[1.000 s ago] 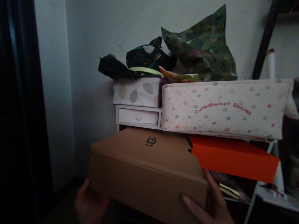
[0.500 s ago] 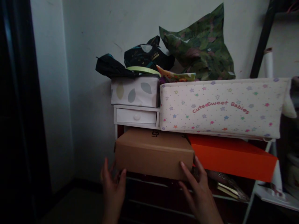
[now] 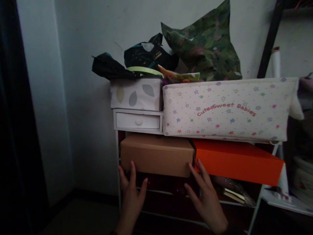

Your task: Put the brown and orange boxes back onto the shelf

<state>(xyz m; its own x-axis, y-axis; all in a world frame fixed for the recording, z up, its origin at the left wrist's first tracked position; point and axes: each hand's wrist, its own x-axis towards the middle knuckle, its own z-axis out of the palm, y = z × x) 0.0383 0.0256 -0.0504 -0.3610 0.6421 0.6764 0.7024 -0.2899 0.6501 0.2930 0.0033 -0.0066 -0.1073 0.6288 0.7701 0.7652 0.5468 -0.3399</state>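
A brown cardboard box (image 3: 157,160) lies on the upper level of a white rack, its front part sticking out. My left hand (image 3: 133,192) is at the box's lower left front, fingers spread and fingertips against or just before its front face. At the lower right front corner is my right hand (image 3: 204,189), fingers apart, one fingertip at the front face. Neither hand is wrapped round the box. Right beside it an orange box (image 3: 238,164) also juts out from the rack, close to my right fingertips.
Above stands a white fabric bin (image 3: 225,114) printed with stars, next to a small white drawer (image 3: 138,121) under a leaf-patterned box (image 3: 135,94). A camouflage bag (image 3: 202,49) and black packages (image 3: 149,55) lie on top. Lower rack shelves (image 3: 171,215) are dark.
The cardboard box has slid deeper into the rack. My left hand has moved from its left side to below its front face; my right hand stays at the right corner. The view has shifted slightly.
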